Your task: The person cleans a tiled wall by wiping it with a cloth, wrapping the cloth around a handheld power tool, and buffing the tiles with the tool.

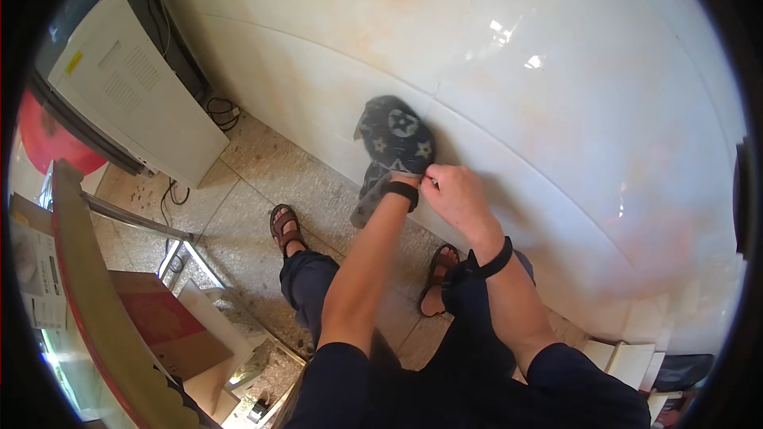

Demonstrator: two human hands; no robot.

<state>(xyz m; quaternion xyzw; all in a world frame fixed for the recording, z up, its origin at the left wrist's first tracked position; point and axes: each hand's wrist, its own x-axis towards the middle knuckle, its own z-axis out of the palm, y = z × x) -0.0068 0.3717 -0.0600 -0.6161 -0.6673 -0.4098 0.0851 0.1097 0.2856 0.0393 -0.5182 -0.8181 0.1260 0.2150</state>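
1 star-patterned cloth (397, 133) covered my left hand (406, 179), whose grip I couldn't tell; my right hand (458, 197) pinched the cloth's edge beside my left wrist.

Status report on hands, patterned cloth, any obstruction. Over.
Left hand hidden by dark star-patterned cloth. Right hand at its edge beside left wrist, fingers curled, grip unclear. No obstruction seen around the cloth.

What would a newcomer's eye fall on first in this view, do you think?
Probably the dark grey star-patterned cloth near the centre, covering most of the left hand, with the right hand pinching at its edge. Next might come the glossy, marbled wall filling the upper right, then the white vented appliance at upper left.
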